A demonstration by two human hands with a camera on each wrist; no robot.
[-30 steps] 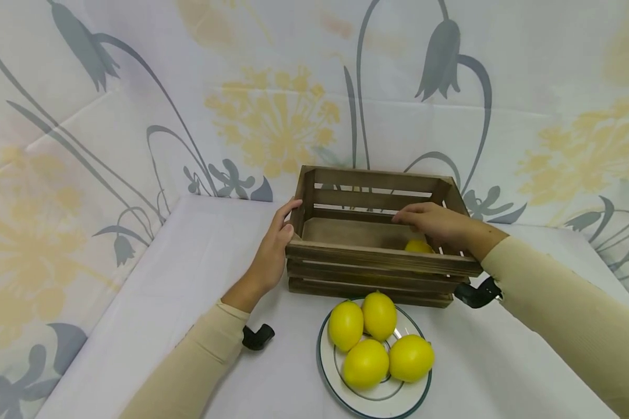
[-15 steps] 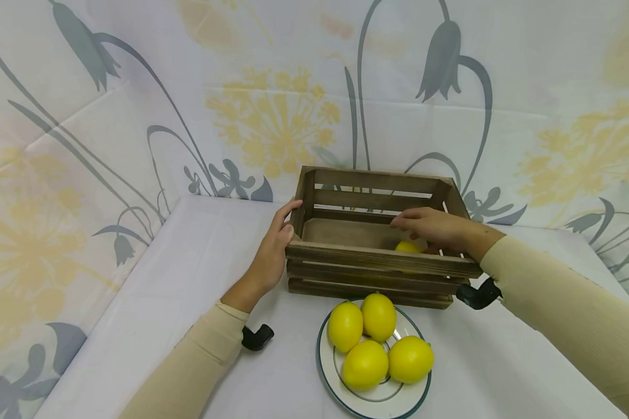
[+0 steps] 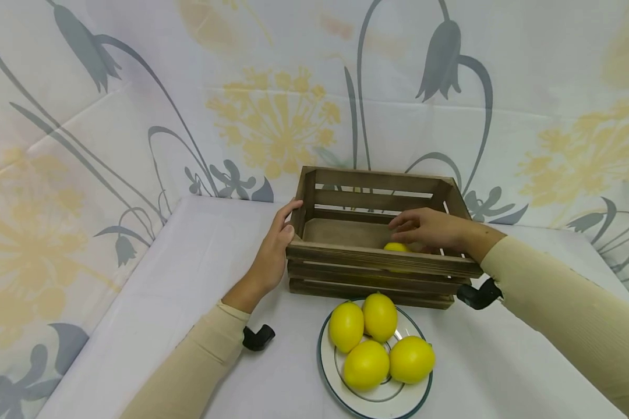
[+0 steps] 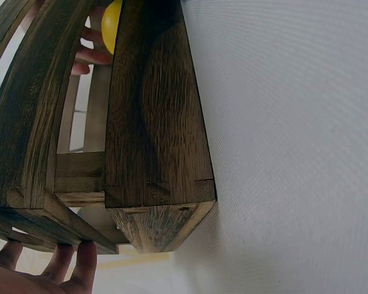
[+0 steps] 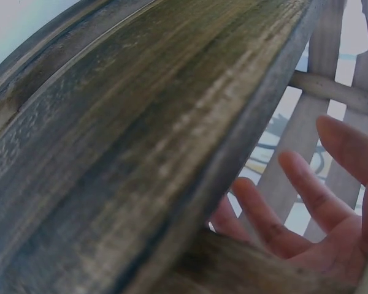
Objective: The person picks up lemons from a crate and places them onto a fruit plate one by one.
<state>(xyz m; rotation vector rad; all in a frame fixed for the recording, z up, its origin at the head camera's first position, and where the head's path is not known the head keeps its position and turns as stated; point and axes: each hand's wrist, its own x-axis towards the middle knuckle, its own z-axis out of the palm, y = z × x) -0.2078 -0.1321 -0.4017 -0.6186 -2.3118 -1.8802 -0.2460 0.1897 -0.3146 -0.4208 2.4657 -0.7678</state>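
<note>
A brown slatted wooden crate [image 3: 382, 262] stands near the back of the table. My left hand [image 3: 269, 256] rests against its left end from outside, and in the left wrist view extended fingertips [image 4: 86, 254] touch the end slats. Inside the crate, toward the right, is my right hand [image 3: 435, 228], reaching over the rim. One lemon [image 3: 396, 247] sits in there just below that hand's fingers, partly hidden by the front slats. Through the slats, the left wrist view has the lemon [image 4: 111, 26] right beside the fingers. Right fingers [image 5: 306, 190] are spread and loosely bent in the right wrist view.
A white plate [image 3: 330, 381] with a dark green rim stands in front of the crate and bears several lemons [image 3: 367, 365]. White cloth [image 3: 188, 302] covers the table. Flower-printed fabric [image 3: 272, 116] hangs close behind the crate and along the sides.
Inside the crate the lemon has moved left, out from under the right hand. The right hand has lowered and shifted slightly left. The left hand, crate and plate stay put.
</note>
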